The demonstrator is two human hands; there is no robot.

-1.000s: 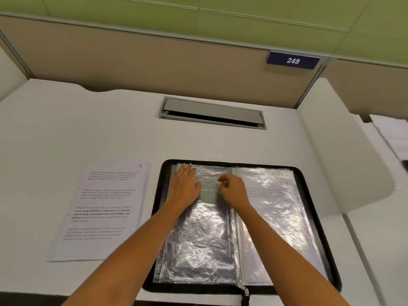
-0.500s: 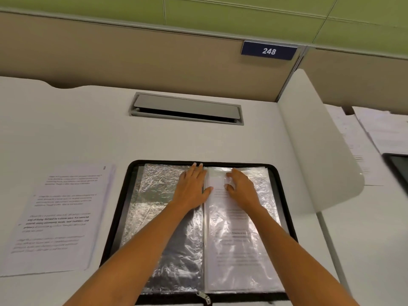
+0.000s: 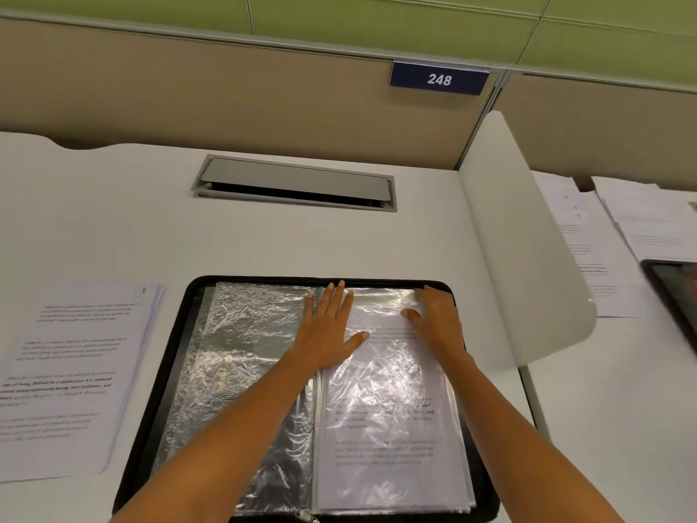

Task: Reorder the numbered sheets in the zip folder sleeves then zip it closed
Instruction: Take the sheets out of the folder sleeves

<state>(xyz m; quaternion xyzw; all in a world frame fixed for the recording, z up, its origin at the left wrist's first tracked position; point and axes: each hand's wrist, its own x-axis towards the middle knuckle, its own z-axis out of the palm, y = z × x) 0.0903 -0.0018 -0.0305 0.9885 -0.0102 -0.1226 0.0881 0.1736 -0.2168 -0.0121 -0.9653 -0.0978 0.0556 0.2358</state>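
A black zip folder [image 3: 166,364] lies open on the white desk, with crinkled clear sleeves on both sides. The left sleeve [image 3: 241,349] shows no sheet; the right sleeve [image 3: 388,417] holds a printed sheet. My left hand [image 3: 330,326] lies flat with straight fingers across the spine near the top. My right hand [image 3: 437,318] rests on the top of the right sleeve, fingers bent at its upper edge; whether they pinch the sleeve is unclear. Loose printed sheets [image 3: 71,371], the top one marked 2, lie left of the folder.
A grey cable hatch [image 3: 298,184] is set in the desk behind the folder. A white curved divider [image 3: 528,251] stands at the right; beyond it lie more papers [image 3: 588,251] and a dark tablet [image 3: 675,288]. A beige partition carries a sign reading 248 [image 3: 439,79].
Both hands have shifted right from the left sleeve: the left onto the spine, the right to the top of the right sleeve. The view has also turned right.
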